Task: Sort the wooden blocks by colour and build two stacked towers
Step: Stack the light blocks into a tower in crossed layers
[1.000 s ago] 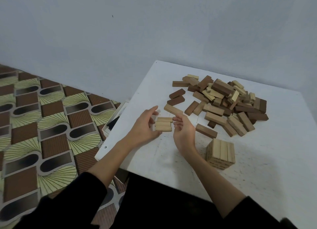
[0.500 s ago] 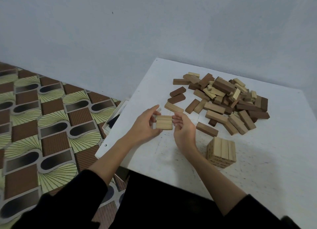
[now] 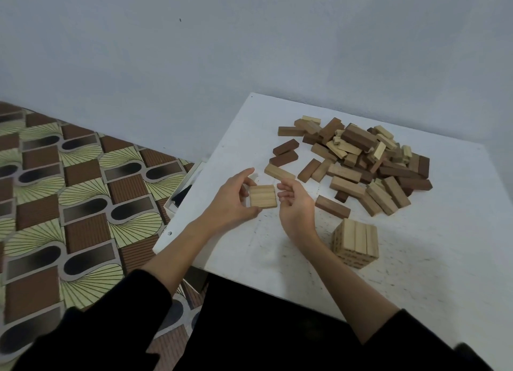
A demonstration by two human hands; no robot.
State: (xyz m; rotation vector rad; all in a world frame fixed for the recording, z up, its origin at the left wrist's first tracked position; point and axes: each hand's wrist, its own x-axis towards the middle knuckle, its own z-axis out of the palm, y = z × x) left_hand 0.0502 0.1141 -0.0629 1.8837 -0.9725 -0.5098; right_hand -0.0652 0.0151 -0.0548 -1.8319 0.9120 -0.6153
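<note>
My left hand [image 3: 231, 201] pinches a flat row of three pale wooden blocks [image 3: 263, 196]; my right hand [image 3: 294, 204] hovers beside it, loosely curled and empty. The blocks are light, stiff and loose (they'll slide apart), so I judge squeezing both outer edges best.

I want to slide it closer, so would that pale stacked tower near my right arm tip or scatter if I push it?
The pale tower looks squat and square, so tipping seems unlikely. Its layers are loose blocks, so a high push may shear them apart. Pushing low on the white table probably slides it whole.

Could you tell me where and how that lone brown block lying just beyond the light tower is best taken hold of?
Pinch the brown block across its two long side faces near the middle, coming down from above. It lies flat on the white table, apart from the pile and the light tower, so both sides are free.
</note>
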